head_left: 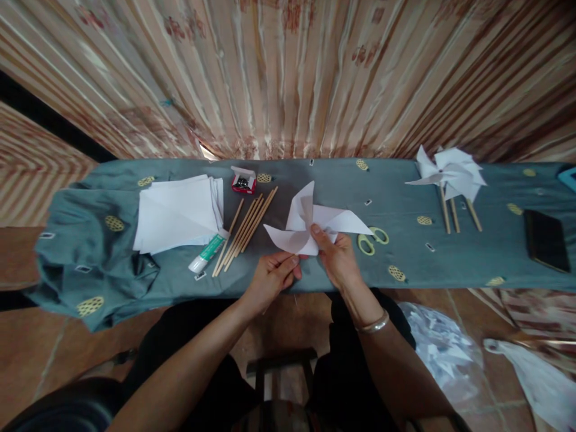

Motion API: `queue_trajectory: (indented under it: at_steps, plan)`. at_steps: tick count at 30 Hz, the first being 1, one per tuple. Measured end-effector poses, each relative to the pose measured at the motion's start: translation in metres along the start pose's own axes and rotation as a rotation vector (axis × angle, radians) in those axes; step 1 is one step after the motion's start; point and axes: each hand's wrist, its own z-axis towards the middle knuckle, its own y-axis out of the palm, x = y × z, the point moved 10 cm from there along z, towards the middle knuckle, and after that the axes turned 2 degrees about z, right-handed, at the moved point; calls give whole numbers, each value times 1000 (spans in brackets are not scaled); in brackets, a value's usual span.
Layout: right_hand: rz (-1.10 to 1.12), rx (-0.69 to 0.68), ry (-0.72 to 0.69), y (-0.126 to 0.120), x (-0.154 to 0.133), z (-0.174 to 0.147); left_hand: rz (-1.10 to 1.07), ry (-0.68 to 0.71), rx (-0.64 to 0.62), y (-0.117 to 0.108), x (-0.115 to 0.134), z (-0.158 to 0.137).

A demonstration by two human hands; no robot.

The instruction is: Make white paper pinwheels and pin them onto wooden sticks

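Note:
In the middle of the head view is a white paper pinwheel (297, 237) with curved, folded blades. My right hand (339, 255) grips it, the thumb pressed near its centre and the other fingers behind the paper. Just below the pinwheel's lower edge, my left hand (275, 277) is closed, thumb against fingers; what it pinches is too small or hidden to make out. Yellow-green scissors (372, 240) lie right of the pinwheel, partly under a blade. To the left lie several wooden sticks (249, 225) and a glue stick (207, 251).
A stack of white paper (175, 213) and an open red box of small dark metal pieces (243, 181) sit left. Several pinwheels on sticks (450, 174) and a dark phone-like object (546, 240) lie right. A plastic bag of paper scraps (443, 351) is on the floor.

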Motion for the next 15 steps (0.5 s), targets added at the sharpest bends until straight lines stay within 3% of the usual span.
queue_trajectory:
  at_steps: [15]
  plan:
    - [-56,-59,85,-5,0,-3,-79,10,9,0,12,1]
